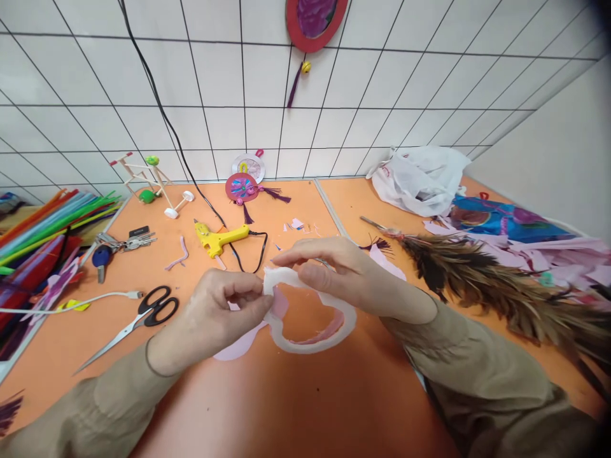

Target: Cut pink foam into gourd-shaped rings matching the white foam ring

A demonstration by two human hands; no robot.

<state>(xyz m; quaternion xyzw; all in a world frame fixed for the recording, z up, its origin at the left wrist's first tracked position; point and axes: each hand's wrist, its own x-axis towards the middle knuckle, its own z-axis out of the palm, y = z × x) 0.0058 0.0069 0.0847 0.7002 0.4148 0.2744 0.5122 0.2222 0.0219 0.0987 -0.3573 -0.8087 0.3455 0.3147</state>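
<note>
Both my hands meet over the orange table [305, 401] on a white ring with a pink inner edge [334, 327]. My left hand [217, 312] is closed in a pinch on the ring's near-left rim. My right hand [338, 270] is closed too, its fingertips pinching the same top-left part of the ring. A pale pink paper piece [238, 346] lies under the ring, partly hidden by my left hand. Scissors with black handles [143, 315] lie just left of my left hand.
A yellow glue gun [217, 240] with a black cord lies beyond my hands. Keys [119, 245], a stick model [153, 184] and coloured pipe cleaners [48, 222] are at the left. Dark feathers [477, 280], pink scraps and a white plastic bag [420, 178] are at the right.
</note>
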